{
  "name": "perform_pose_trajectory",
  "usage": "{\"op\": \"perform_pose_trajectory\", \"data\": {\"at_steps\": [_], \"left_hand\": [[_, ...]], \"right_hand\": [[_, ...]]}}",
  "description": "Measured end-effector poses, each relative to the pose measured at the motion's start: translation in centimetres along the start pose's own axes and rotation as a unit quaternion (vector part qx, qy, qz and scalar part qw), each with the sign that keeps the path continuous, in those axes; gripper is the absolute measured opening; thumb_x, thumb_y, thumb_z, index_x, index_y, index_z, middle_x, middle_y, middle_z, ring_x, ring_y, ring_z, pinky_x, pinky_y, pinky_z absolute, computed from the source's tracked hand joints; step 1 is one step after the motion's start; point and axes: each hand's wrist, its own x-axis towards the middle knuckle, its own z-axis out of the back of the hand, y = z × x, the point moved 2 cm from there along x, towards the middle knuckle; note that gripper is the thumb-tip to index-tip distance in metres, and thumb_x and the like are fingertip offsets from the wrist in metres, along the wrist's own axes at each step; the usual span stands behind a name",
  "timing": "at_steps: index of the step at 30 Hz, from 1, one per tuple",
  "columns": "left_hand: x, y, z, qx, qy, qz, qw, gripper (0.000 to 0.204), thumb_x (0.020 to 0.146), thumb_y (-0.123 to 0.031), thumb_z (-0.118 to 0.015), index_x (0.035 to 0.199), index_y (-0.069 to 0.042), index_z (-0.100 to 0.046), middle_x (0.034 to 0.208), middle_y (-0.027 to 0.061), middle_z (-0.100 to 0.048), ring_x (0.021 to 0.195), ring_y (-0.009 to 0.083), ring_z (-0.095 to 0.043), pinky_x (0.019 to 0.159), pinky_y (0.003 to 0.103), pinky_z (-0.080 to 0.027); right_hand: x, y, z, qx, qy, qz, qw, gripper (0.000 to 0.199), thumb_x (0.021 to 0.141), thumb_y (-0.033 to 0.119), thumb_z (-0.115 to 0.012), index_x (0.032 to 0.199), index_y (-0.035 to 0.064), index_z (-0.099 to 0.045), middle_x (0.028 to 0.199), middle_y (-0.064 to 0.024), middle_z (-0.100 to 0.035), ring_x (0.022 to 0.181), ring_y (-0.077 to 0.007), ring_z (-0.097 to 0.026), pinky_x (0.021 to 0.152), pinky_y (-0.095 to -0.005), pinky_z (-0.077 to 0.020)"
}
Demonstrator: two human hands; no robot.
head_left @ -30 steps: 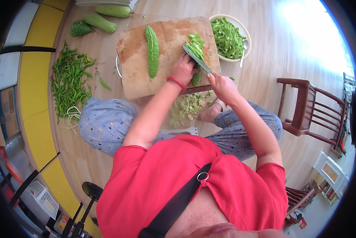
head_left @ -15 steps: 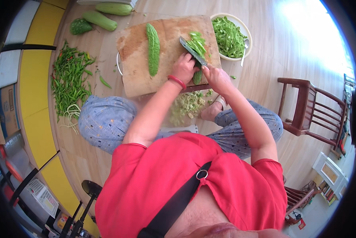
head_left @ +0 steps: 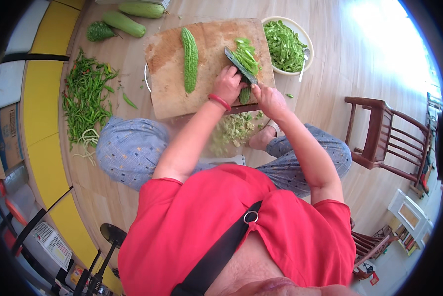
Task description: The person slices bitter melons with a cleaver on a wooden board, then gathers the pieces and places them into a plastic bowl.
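Your right hand (head_left: 270, 100) clamps knife (head_left: 240, 65), dark blade angled. Left hand (head_left: 228, 84) presses bumpy green gourd piece (head_left: 244, 94), probably halved, beside blade, on worn wooden board (head_left: 169, 54).

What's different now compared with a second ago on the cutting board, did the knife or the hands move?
The right hand has drawn the knife back toward the board's near edge, along the gourd piece. The left hand has slid back with it, fingers still pressing the piece down; the cut slices sit beyond the blade. The whole bitter gourd, the cutting board and the bowl of cut greens have stayed put.
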Motion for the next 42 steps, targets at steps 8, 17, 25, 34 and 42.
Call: {"op": "perform_pose_trajectory", "data": {"at_steps": [8,17,25,34,42], "left_hand": [[-0.3,0.3,-0.3,-0.014,-0.073,-0.021,0.997,0.031,0.062,-0.016,-0.071,0.090,-0.006,-0.064,0.101,0.0098,-0.057,0.097,0.0302,-0.052,0.081,0.039,-0.047],[-0.5,-0.2,-0.2,-0.035,-0.092,-0.012,0.995,0.026,0.065,-0.014,-0.069,0.090,-0.009,-0.065,0.095,0.0074,-0.058,0.089,0.0281,-0.054,0.077,0.038,-0.047],[-0.4,-0.4,-0.1,-0.030,-0.057,0.004,0.998,0.022,0.068,-0.013,-0.067,0.090,-0.008,-0.066,0.094,0.0094,-0.060,0.086,0.0285,-0.058,0.074,0.037,-0.049],[-0.9,0.5,-0.4,-0.045,-0.118,-0.013,0.992,0.019,0.066,-0.016,-0.068,0.084,-0.011,-0.067,0.087,0.0046,-0.059,0.084,0.0246,-0.056,0.070,0.036,-0.049],[-1.1,0.1,-0.4,-0.065,-0.076,0.020,0.995,0.020,0.069,-0.013,-0.066,0.088,-0.009,-0.067,0.096,0.0081,-0.061,0.085,0.0289,-0.059,0.071,0.037,-0.050]], "right_hand": [[-2.2,0.4,2.0,-0.002,0.034,0.026,0.999,0.041,0.093,0.037,-0.038,0.081,0.0005,-0.054,0.067,-0.0269,-0.058,0.069,-0.0439,-0.057,0.063,-0.0522,-0.0437],[-2.0,1.2,2.1,0.000,0.025,0.026,0.999,0.040,0.092,0.037,-0.039,0.081,0.0021,-0.054,0.068,-0.0255,-0.059,0.069,-0.0429,-0.058,0.063,-0.0507,-0.0451],[-0.4,0.2,0.3,-0.023,0.028,0.016,0.999,0.038,0.093,0.036,-0.038,0.089,0.0018,-0.055,0.069,-0.0246,-0.060,0.071,-0.0424,-0.059,0.062,-0.0509,-0.0451],[-2.4,0.2,0.9,-0.012,0.036,0.039,0.999,0.036,0.093,0.034,-0.039,0.084,0.0025,-0.055,0.066,-0.0241,-0.058,0.068,-0.0422,-0.058,0.061,-0.0510,-0.0443],[-2.3,1.0,1.9,0.018,0.029,0.039,0.999,0.038,0.093,0.035,-0.038,0.085,0.0022,-0.055,0.067,-0.0259,-0.058,0.069,-0.0431,-0.057,0.064,-0.0508,-0.0439]]}}
